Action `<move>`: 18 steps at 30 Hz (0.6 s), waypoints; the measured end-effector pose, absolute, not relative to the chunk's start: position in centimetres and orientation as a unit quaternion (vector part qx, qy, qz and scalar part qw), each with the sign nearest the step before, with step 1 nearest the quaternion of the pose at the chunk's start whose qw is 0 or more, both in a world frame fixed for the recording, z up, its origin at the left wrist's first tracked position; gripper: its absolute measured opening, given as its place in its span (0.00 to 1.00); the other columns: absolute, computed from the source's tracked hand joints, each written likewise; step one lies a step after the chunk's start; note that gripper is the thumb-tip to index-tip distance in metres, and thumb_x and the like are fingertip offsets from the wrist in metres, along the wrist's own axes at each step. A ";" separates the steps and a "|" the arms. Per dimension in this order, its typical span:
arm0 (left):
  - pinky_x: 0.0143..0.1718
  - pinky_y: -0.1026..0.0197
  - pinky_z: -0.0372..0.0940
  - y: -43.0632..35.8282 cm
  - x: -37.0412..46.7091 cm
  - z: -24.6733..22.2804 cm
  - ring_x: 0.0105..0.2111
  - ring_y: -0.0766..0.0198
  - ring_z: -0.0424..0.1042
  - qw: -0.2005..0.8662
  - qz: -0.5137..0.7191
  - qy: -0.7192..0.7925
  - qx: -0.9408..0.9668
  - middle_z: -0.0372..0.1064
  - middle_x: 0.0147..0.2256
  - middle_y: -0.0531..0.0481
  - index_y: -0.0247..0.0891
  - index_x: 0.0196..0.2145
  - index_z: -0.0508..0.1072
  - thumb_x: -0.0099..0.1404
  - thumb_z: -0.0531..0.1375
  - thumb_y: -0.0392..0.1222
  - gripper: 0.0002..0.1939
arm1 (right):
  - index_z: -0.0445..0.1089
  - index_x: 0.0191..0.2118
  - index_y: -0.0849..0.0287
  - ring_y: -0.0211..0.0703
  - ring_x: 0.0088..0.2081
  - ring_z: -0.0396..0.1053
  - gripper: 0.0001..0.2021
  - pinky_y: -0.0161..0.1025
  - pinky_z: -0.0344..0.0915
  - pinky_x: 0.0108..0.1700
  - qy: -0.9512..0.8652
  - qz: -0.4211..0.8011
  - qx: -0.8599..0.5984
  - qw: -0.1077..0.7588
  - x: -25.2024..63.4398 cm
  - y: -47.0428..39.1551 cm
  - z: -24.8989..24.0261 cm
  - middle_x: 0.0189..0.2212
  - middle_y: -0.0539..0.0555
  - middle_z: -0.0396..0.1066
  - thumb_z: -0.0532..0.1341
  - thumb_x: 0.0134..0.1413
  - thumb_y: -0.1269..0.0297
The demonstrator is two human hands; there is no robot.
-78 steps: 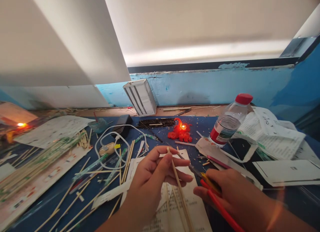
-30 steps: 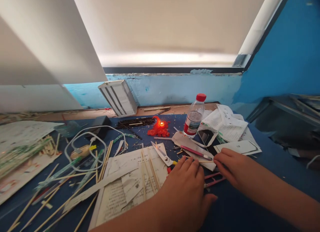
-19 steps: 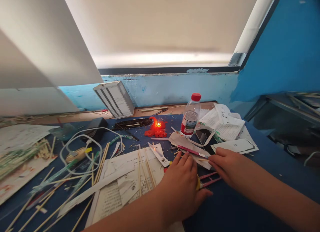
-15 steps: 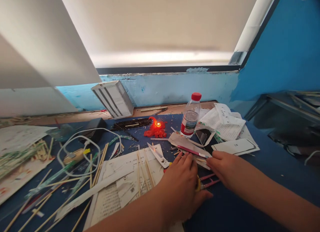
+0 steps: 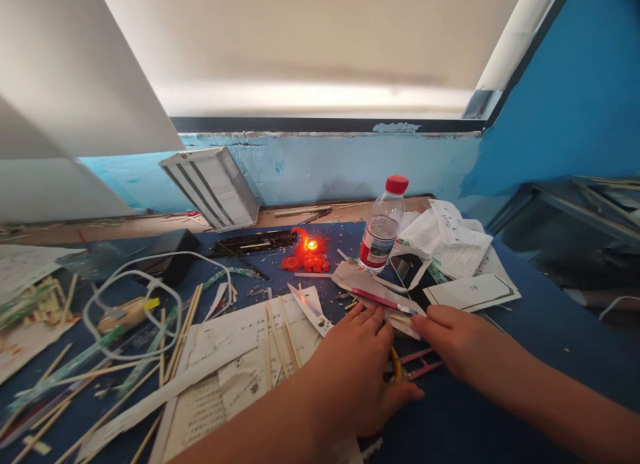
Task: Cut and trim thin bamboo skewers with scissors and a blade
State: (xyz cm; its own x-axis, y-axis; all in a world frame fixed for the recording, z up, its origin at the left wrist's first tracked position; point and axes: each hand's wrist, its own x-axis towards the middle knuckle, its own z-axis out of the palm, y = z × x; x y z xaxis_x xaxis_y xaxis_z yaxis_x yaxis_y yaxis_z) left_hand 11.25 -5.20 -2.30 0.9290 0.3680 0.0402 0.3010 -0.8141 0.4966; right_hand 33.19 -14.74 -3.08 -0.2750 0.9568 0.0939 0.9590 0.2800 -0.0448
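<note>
My left hand (image 5: 357, 371) lies palm down on the blue table (image 5: 530, 331), fingers stretched out. It covers the middle of a pair of scissors: the pale blades (image 5: 311, 311) stick out at its upper left, and the red handles (image 5: 423, 364) with a yellow bit show at its right. My right hand (image 5: 457, 347) rests flat beside the handles, its fingertips on a torn paper scrap (image 5: 370, 284) that carries a pink strip. Thin bamboo sticks (image 5: 280, 331) lie on a printed sheet (image 5: 225, 377) left of my left hand.
A lit red candle (image 5: 306, 251) burns behind the sheet, with a red-capped water bottle (image 5: 381, 234) to its right. Crumpled papers (image 5: 450, 241) lie at the right. A white cable (image 5: 140, 297), a black box (image 5: 170, 257), loose sticks and a striped carton (image 5: 213, 187) fill the left.
Earlier my left hand held a bamboo stick upright and my right hand held the scissors. Now stick and scissors lie on the table and both hands rest flat. The view has shifted right.
</note>
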 end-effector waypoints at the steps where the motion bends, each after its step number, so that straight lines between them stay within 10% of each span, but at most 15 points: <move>1: 0.69 0.36 0.55 -5.2 11.2 -2.4 0.65 0.33 0.66 0.248 0.068 0.177 0.950 0.69 0.62 0.21 0.23 0.60 0.74 0.68 0.58 0.65 0.40 | 0.71 0.38 0.58 0.40 0.27 0.66 0.11 0.36 0.53 0.28 -0.796 -0.009 -0.603 0.049 33.1 -14.8 -3.1 0.29 0.50 0.67 0.54 0.68 0.77; 18: 0.70 0.35 0.52 -5.5 11.7 -2.0 0.68 0.31 0.61 0.213 0.020 0.180 0.960 0.63 0.65 0.17 0.20 0.63 0.71 0.68 0.59 0.64 0.42 | 0.72 0.32 0.58 0.40 0.23 0.64 0.12 0.39 0.48 0.26 -0.790 0.031 -0.612 -0.018 33.4 -13.8 -1.4 0.26 0.50 0.69 0.59 0.53 0.84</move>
